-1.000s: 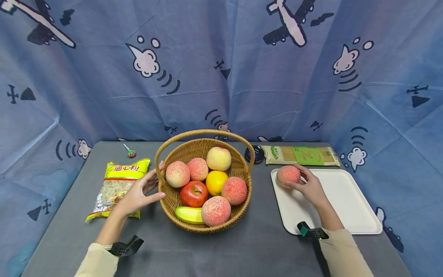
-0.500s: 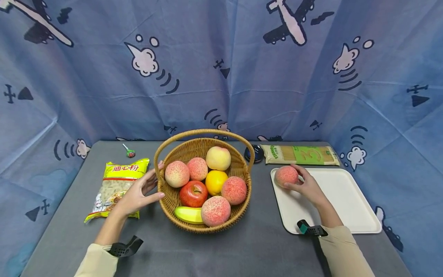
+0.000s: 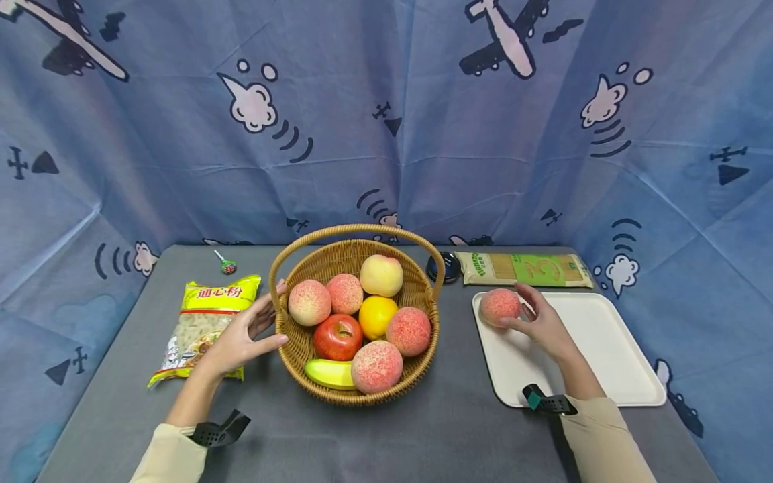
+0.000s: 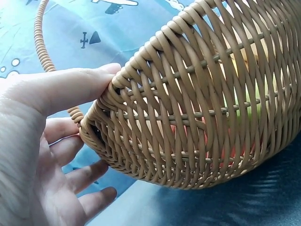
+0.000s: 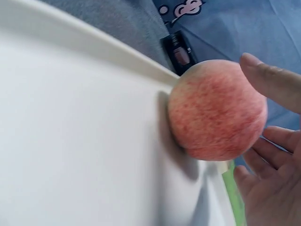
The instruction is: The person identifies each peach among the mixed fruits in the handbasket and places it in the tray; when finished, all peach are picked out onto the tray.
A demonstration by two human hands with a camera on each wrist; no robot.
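A wicker basket [image 3: 356, 400] holds several peaches, a red apple [image 3: 338, 337], an orange [image 3: 377, 317] and a banana [image 3: 330, 374]. My left hand [image 3: 241, 342] touches its left side; in the left wrist view the thumb lies along the rim and the other fingers spread loosely below. On the white tray [image 3: 604, 349], at its far left corner, sits a single peach [image 3: 499, 306]. Beside that peach is my right hand [image 3: 551, 333], with thumb and fingers apart; in the right wrist view the thumb overlaps the peach's edge, and I cannot tell whether it touches.
A yellow-topped bag of pasta [image 3: 205, 329] lies left of the basket, partly behind my left forearm, with a lollipop [image 3: 227, 265] further back. Behind the tray lies a packet of noodles [image 3: 525, 271], next to a dark round object [image 3: 443, 268]. A blue curtain [image 3: 338, 121] hangs behind.
My right hand has loosened from the peach, drawing slightly right, and the peach stays on the tray after a small shift left. The left hand and basket stay in place.
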